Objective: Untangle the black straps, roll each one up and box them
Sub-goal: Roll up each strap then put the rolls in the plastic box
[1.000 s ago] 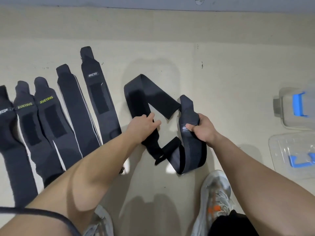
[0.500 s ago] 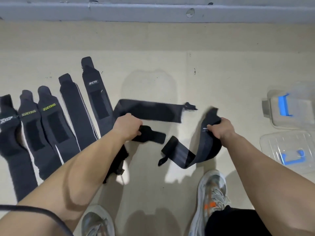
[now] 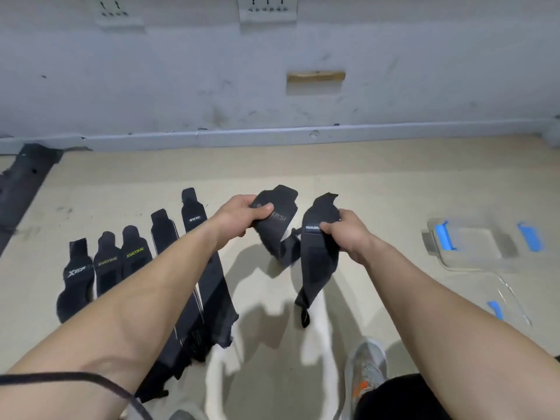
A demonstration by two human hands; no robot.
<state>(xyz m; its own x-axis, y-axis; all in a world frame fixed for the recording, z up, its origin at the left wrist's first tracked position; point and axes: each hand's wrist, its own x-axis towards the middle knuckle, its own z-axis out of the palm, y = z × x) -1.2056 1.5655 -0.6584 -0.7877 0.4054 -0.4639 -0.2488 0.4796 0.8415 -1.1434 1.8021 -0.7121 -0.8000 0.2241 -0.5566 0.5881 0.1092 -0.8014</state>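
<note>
The pale floor [image 3: 378,183] serves as the workbench. On its left a row of five black straps [image 3: 194,221] lies flat, side by side and labels up, probably set there as sorted and waiting for rolling; none is rolled yet. Well apart on the right sits the clear box [image 3: 472,247] with blue latches, and nearer the person is a second clear piece [image 3: 495,310], likely its lid. Both are blurred, but no dark strap shows in either, so boxing seems not begun. Between row and box, two more straps are lifted off the floor. The hanging strap [image 3: 318,262] drops from the right hand [image 3: 348,234], which pinches it beside its white label, and its tail ends in a small loop [image 3: 304,318]. The bunched strap [image 3: 272,230] is clenched in the left hand [image 3: 239,216], thumb across its printed lettering. Holding them raised and apart probably lets their weight pull the tangle open. They overlap between the hands, and I cannot tell whether they are hooked together there.
</note>
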